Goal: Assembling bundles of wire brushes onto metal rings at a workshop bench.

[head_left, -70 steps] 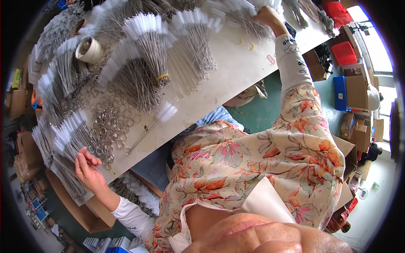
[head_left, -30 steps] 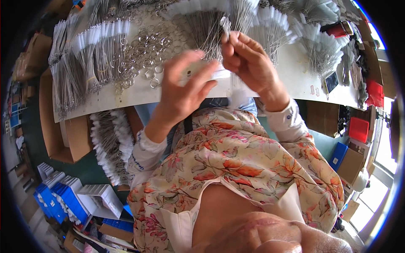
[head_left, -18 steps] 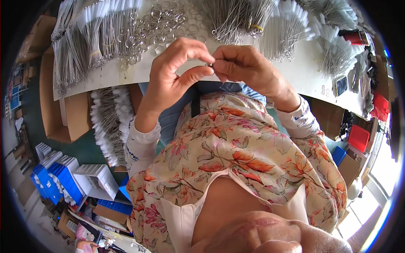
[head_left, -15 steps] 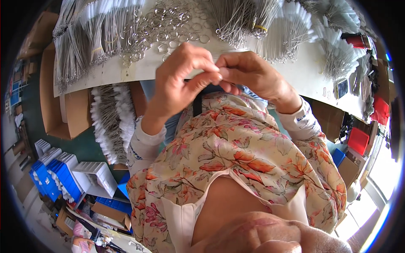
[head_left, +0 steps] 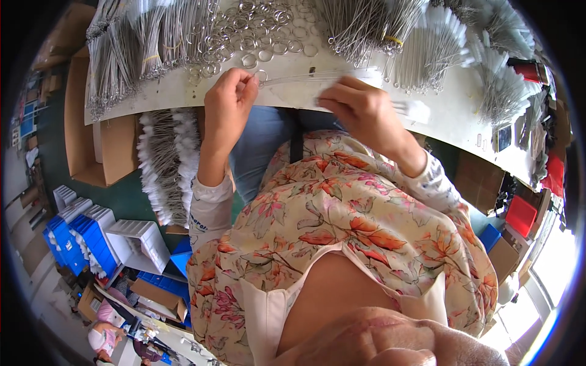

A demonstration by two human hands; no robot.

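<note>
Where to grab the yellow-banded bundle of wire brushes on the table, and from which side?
Probably grip the bundle just beyond its yellow band, from above and the table's front edge. The band gathers the wires into a narrow neck; beyond it they fan out. Other brushes flank it on both sides, so sideways access looks cramped.

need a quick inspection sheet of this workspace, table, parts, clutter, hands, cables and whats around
Surface: white table, small dark marks.
Job's things: loose metal rings in a pile; wire brushes in bundles, some banded yellow.
Clutter: dark rectangular item near the table's right edge.
Left hand: pinching a ring.
Right hand: blurred, grip unclear.
Cables: nothing seen.
Surroundings: cardboard box, blue bins, red bin.
</note>
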